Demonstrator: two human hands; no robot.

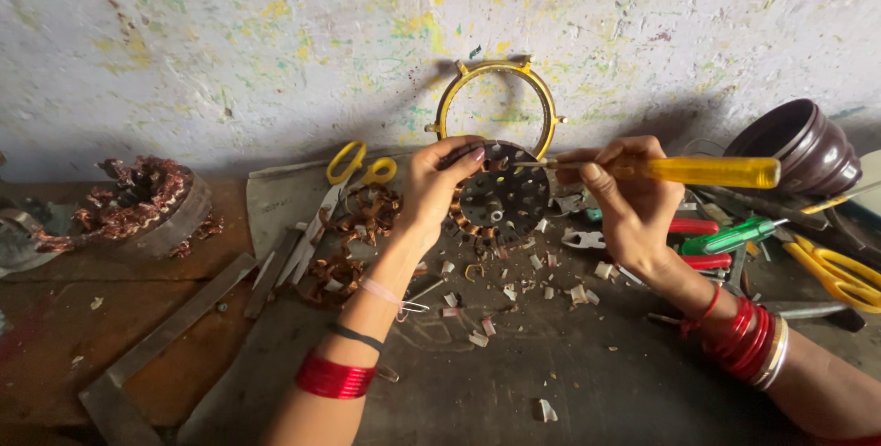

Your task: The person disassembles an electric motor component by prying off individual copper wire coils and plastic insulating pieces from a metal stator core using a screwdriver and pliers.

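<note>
At the far left, a stator wound with reddish copper wire point(138, 203) is lying on the wooden bench point(55, 336), well apart from both hands. Flat metal bars point(165, 336) are lying across the near left of the bench. Further right, yellow-handled scissors point(344, 180) are resting beside a heap of stripped copper coils point(353, 244).

The left hand point(436, 194) is grasping a dark, round stator core point(503, 198) by its left rim, fingers curling over the top edge and thumb underneath, tipping the disc up on edge so its perforated face is turning toward the camera. The core is sitting at the middle of the scene, just in front of a yellow metal ring point(496, 102) that is leaning against the paint-flecked wall point(275, 33). Scraps of pale slot insulation point(514, 295) are littering the dark sheet below it.

The right hand point(624, 203) is clenching a yellow-handled screwdriver point(707, 172), thumb and fingers pinching near the shaft. The tool's long axis is running almost level, handle pointing right and the thin blade pointing left, its tip meeting the upper right rim of the core. So the core is lying directly left of the right hand, in line with the blade, while the left hand is bracing it from the opposite side.

At the right, red-handled pliers point(693, 226), a green screwdriver point(734, 237) and another pair of yellow scissors point(840, 272) are lying near a dark brown bowl point(803, 143).
</note>
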